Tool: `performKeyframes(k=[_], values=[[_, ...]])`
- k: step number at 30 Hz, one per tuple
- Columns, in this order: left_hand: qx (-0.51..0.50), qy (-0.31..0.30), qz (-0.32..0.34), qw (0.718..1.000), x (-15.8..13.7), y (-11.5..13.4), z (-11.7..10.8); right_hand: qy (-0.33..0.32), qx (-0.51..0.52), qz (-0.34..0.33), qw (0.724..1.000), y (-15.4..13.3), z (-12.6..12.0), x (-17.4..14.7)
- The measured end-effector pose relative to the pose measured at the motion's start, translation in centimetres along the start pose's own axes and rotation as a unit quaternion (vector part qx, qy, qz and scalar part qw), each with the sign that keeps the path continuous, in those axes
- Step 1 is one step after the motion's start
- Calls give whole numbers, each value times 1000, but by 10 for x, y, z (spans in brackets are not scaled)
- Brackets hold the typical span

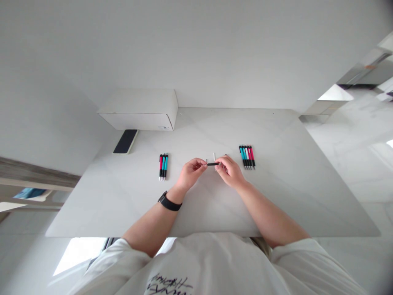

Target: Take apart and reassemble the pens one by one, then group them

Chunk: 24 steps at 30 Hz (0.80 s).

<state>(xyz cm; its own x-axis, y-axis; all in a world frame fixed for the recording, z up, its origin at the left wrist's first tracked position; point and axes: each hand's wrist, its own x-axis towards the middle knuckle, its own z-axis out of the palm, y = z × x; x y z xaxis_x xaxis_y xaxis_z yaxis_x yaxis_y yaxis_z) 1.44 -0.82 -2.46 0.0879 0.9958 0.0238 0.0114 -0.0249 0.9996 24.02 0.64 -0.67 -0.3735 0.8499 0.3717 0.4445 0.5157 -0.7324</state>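
Observation:
My left hand (pixel 190 173) and my right hand (pixel 230 172) meet over the middle of the table, fingers pinched. Between them lies a short black pen barrel piece (pixel 212 164), held level, one end in each hand. Just behind it on the tabletop is a thin white stick (pixel 214 156), perhaps a refill, partly hidden by my right fingers. A tiny part (pixel 206 160) near my left fingertips is too small to name. Another dark bit (pixel 226 155) shows beyond my right hand.
Left of my hands lie red and teal pens (pixel 163 167) in a row. Several teal, white and red pens (pixel 247 157) lie at the right. A phone (pixel 125 141) rests before a white box (pixel 138 110) at the back left. The marble-look table (pixel 288 164) meets a wall behind.

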Motion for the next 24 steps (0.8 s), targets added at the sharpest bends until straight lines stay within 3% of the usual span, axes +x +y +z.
performKeyframes(k=[24], values=[[-1,3,-2,1000,-1,2,1,-2,-4,-1,1000,4,2,0]])
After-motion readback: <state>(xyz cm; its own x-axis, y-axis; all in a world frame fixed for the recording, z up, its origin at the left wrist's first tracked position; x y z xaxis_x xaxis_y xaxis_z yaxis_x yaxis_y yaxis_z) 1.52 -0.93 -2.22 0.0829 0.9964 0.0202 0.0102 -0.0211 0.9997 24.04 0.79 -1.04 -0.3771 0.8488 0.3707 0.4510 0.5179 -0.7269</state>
